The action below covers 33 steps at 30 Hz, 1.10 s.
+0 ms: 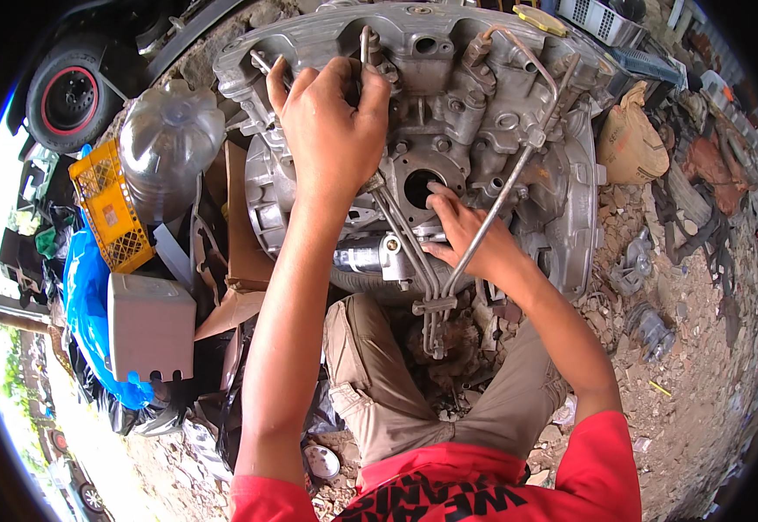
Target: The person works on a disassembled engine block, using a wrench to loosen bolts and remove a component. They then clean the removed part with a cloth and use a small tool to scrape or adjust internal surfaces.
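A grey metal engine block lies in front of me, with a round flanged opening in its face. My left hand is closed around thin metal pipes near their upper ends; its palm hides the grip itself. The pipes run down to a small clamp between my knees. My right hand is beside the opening, its fingers bent and a fingertip at the rim. A longer pipe crosses in front of that hand. What lies between its fingers and thumb is unclear.
A clear plastic bottle, a yellow crate, a grey box and cardboard crowd the left. Right of the engine are a brown paper bag and rubble-strewn ground. A wheel stands far left.
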### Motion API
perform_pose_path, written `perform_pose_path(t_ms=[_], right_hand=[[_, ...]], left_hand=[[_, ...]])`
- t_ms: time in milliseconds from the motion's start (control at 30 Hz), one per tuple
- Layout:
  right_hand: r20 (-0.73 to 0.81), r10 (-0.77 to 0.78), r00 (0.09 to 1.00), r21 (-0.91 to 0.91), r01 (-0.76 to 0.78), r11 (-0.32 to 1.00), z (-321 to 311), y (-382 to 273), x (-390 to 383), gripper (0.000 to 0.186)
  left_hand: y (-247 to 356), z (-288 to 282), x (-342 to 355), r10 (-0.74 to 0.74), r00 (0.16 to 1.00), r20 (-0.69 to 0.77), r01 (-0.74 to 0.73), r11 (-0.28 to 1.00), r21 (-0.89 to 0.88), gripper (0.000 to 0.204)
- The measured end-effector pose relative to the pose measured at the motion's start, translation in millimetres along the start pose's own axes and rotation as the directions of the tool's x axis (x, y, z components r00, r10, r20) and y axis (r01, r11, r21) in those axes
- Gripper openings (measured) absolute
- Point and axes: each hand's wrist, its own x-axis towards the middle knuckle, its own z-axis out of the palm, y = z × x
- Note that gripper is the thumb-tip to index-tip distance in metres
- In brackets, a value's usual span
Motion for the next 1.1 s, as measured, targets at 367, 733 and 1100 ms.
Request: perform_pose_path(t_ms=[367,733,1100], right_hand=[[0.282,0.078,0.956,-0.117,-0.047,0.992,-2.0,-2.8,28.1,0.058],[0.214,0.07,0.974,0.182,-0.11,0.977,-33.3,-24.4,-7.4,0.062],[-0.198,0.237,0.951,0.518,-0.103,0.849,-11.3,-35.6,-20.4,0.025]], left_hand=[[4.5,-3.3,0.4,-0.053,0.998,0.022,0.053,0.998,-0.021,0.024],[3.4,-3.9,2.2,-0.051,0.994,0.1,0.05,0.999,0.013,0.017],[5.5,-10.4,2.4,-0.118,0.975,0.19,0.11,0.993,0.053,0.019]])
